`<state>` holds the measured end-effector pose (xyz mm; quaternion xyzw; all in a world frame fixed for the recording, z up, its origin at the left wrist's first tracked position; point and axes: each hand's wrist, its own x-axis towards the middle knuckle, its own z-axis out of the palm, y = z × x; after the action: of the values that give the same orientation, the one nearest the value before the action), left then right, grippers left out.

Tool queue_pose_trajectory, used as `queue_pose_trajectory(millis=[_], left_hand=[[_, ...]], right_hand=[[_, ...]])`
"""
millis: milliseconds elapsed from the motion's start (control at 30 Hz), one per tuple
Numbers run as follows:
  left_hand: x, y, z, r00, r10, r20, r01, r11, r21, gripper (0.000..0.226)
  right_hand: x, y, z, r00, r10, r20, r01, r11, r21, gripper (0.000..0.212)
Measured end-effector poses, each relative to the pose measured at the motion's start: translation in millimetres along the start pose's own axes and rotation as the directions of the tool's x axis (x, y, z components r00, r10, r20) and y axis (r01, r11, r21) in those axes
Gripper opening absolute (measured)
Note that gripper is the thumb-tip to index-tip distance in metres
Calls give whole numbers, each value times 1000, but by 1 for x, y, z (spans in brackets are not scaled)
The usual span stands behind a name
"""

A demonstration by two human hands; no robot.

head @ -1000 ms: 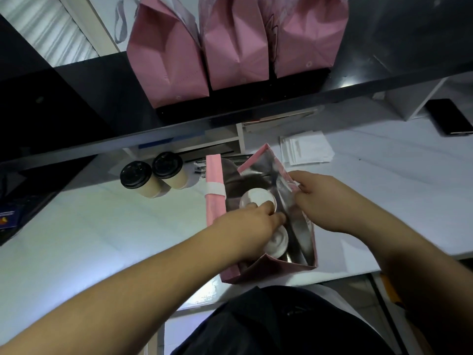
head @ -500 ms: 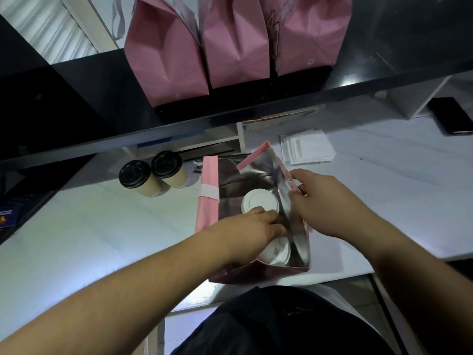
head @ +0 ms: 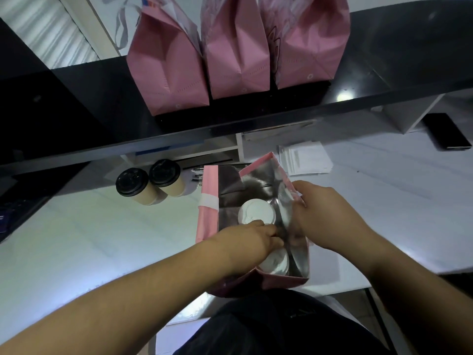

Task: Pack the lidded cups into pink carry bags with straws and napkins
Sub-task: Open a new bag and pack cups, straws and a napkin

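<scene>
An open pink carry bag (head: 207, 221) with a silver foil lining stands on the white counter in front of me. Two white-lidded cups are inside: the far cup (head: 256, 211) shows fully, the near cup (head: 276, 263) is half hidden under my hand. My left hand (head: 245, 242) reaches into the bag, its fingers curled over the far edge of the near cup's lid. My right hand (head: 325, 216) grips the bag's right wall, holding it open. Two black-lidded cups (head: 149, 184) stand left of the bag.
A stack of white napkins (head: 304, 158) lies behind the bag. Three closed pink bags (head: 238, 49) stand on the black upper shelf (head: 89, 103). A dark phone (head: 446, 131) lies at the far right. The counter's front edge is just below the bag.
The bag's left wall has spread wider. My left hand has sunk slightly deeper between the two lids. My right hand keeps its hold on the right wall.
</scene>
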<state>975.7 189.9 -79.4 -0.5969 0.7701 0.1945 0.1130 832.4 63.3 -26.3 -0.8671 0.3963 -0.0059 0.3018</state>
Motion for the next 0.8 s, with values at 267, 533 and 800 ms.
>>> queue_pose_trajectory(millis=[267, 533, 800], left_hand=[[-48, -51, -74, 589, -412, -696, 104, 892, -440, 9], [-35, -149, 29, 576, -785, -230, 649, 609, -455, 21], [25, -179, 59, 670, -734, -111, 642, 649, -409, 22]], right_hand=[[7, 10, -20, 998, 47, -50, -49, 999, -22, 27], [15, 31, -32, 992, 105, -76, -111, 990, -84, 23], [15, 32, -29, 991, 82, -109, -91, 993, -71, 15]])
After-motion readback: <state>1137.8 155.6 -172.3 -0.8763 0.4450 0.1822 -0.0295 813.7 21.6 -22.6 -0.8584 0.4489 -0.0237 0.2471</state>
